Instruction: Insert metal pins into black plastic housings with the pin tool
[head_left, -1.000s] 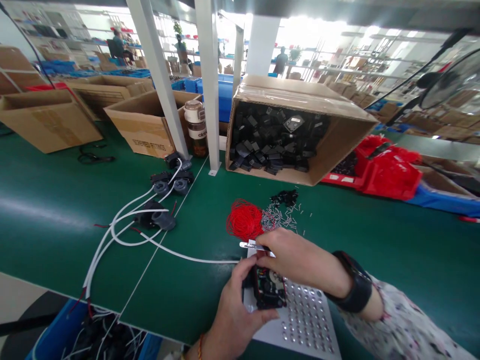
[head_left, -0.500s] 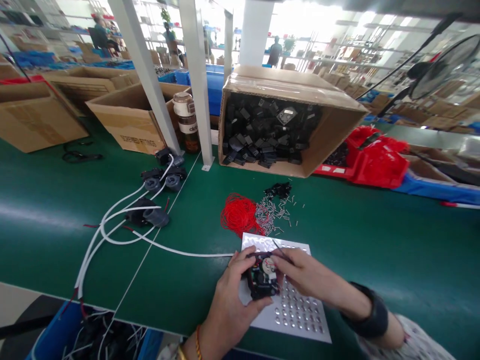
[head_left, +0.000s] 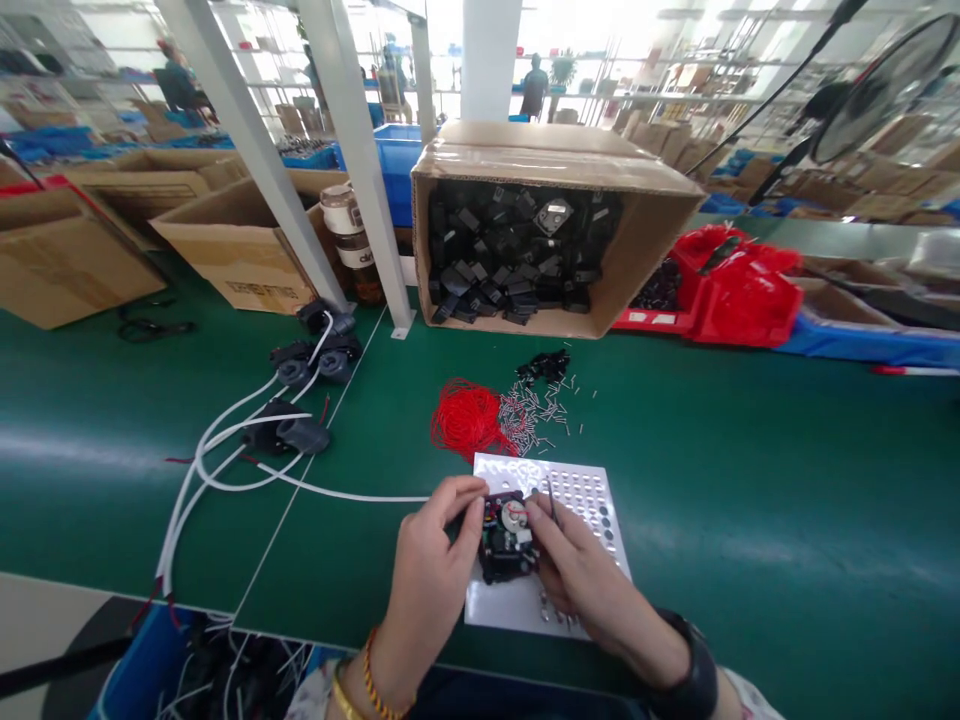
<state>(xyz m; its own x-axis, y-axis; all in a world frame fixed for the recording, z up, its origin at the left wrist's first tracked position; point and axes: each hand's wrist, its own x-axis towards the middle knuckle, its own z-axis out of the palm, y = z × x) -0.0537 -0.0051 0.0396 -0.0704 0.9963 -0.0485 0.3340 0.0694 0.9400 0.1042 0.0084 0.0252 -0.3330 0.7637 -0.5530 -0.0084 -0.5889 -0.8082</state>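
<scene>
My left hand (head_left: 433, 561) grips a small black open device (head_left: 504, 538) with a white round part and coloured wires inside. A white cable (head_left: 352, 494) runs from it to the left. My right hand (head_left: 577, 570) pinches thin tweezers (head_left: 551, 498) and rests its fingers on the device's right side. Both hands hover over a white perforated plate (head_left: 592, 497) lying on the green table (head_left: 750, 480). Just beyond the plate lie a bundle of red wires (head_left: 466, 418) and several small metal pins (head_left: 536, 407).
A tipped cardboard box (head_left: 645, 240) full of black parts lies behind. Black devices on white cables (head_left: 300, 400) sit to the left, with a jar (head_left: 346, 240), white posts and more boxes. Red bins (head_left: 742, 295) stand right. A blue bin (head_left: 142, 670) sits below the table edge.
My right hand has drawn back from the red wires onto the device, bringing the tweezers. Both hands and the device have come nearer to me. The view has shifted.
</scene>
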